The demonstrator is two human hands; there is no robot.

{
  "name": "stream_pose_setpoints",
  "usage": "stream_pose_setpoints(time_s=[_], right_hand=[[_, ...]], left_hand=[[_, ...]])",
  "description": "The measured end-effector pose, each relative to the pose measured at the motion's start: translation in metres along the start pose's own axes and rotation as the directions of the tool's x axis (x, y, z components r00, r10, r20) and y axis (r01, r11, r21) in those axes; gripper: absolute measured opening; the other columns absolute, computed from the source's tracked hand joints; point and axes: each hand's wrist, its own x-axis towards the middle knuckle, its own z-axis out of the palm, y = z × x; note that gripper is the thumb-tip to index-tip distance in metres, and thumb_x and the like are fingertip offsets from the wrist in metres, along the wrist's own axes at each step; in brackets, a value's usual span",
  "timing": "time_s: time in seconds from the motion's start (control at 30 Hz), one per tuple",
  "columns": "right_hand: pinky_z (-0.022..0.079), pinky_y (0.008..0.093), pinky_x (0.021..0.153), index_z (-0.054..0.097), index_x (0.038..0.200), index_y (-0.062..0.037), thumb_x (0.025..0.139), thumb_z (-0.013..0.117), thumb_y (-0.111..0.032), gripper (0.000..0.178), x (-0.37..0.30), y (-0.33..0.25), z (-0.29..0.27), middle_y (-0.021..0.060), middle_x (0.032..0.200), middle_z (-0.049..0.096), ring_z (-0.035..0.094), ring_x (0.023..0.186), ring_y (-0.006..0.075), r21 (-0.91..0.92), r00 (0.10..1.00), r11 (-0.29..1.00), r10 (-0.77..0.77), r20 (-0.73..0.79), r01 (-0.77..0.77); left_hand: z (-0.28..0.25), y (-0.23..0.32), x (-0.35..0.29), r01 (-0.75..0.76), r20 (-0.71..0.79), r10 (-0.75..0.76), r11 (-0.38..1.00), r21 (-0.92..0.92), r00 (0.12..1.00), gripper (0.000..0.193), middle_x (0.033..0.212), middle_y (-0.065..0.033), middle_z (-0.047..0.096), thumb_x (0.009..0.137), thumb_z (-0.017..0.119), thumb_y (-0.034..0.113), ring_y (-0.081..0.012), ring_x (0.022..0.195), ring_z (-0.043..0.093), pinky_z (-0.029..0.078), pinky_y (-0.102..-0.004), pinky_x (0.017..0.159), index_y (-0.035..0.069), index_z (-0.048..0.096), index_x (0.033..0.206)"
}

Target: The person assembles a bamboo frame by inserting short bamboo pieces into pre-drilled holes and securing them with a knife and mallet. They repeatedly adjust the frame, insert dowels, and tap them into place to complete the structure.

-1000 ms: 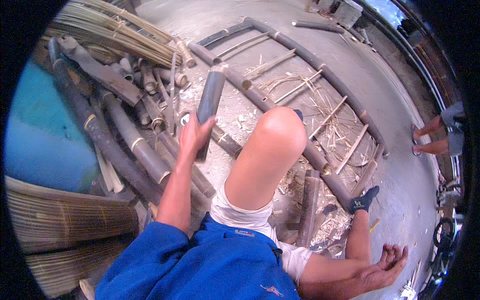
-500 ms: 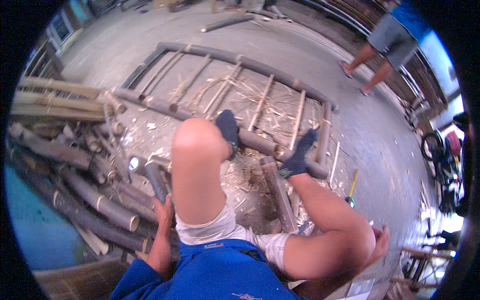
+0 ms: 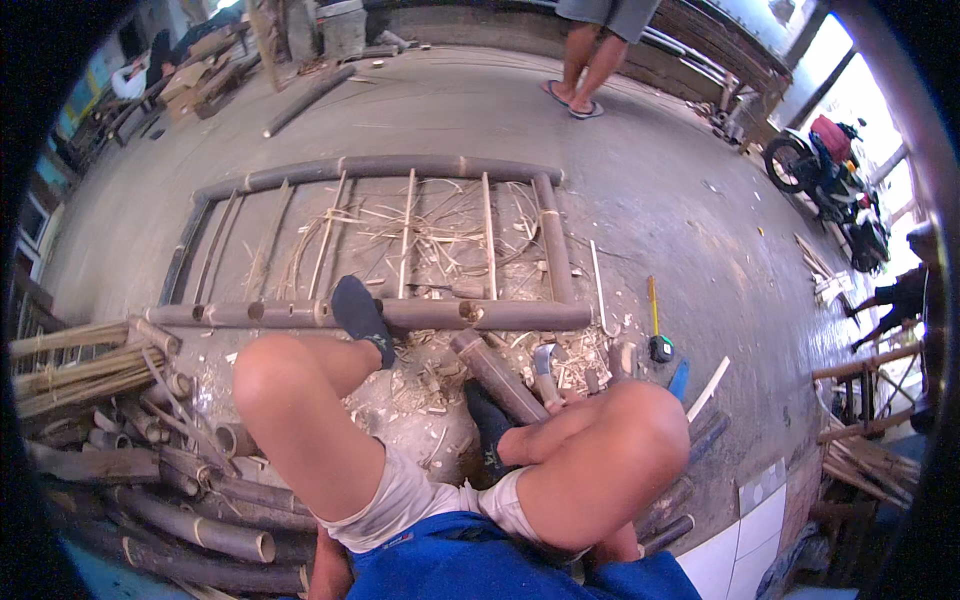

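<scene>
I sit with both knees raised over a concrete floor. Only a bit of my left arm (image 3: 330,568) shows under the left thigh, and a bit of my right arm (image 3: 612,545) under the right knee; both hands are hidden, so what they hold is unclear. My left foot in a dark sock (image 3: 358,315) rests on the near rail of a ladder-like bamboo frame (image 3: 400,165). A short bamboo piece (image 3: 495,375) lies between my legs by the other foot (image 3: 488,425). A chopping blade (image 3: 545,365) lies just right of it among shavings.
Cut bamboo tubes (image 3: 190,525) and split strips (image 3: 70,370) pile up at my left. A yellow tape measure (image 3: 658,345) lies to the right. One person stands at the top (image 3: 590,60), another at the right edge (image 3: 890,300). A motorcycle (image 3: 830,165) is parked far right.
My left hand held up a bamboo piece, then lowered it beside my knee; now it is out of sight. My right hand was open at lower right and is now hidden. The view swung right.
</scene>
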Motion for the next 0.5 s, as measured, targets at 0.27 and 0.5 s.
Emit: stream_pose_setpoints(time_s=[0.27,0.5], right_hand=[[0.056,0.0466,0.082,0.063,0.130,-0.0015,0.099,0.060,-0.036,0.046,-0.004,0.019,0.112,0.0192,0.107,0.069,0.068,0.095,0.0337,-0.208,0.951,0.978,0.053,0.305,0.012],[0.056,0.0486,0.082,0.063,0.128,-0.0023,0.098,0.062,-0.038,0.047,-0.008,-0.005,0.148,0.0207,0.108,0.069,0.068,0.097,0.0359,-0.316,0.912,0.938,0.001,0.411,0.141]], left_hand=[[0.008,0.003,0.007,0.020,0.037,-0.021,0.999,0.046,0.999,0.081,0.138,-0.0330,0.056,0.089,0.076,0.035,-0.0486,0.127,0.054,0.042,-0.0530,0.109,-0.001,0.036,0.150],[-0.021,0.019,0.055,-0.027,0.012,0.025,0.992,0.127,1.000,0.077,0.137,-0.0326,0.057,0.088,0.077,0.036,-0.0493,0.128,0.052,0.040,-0.0550,0.110,0.000,0.043,0.147]])
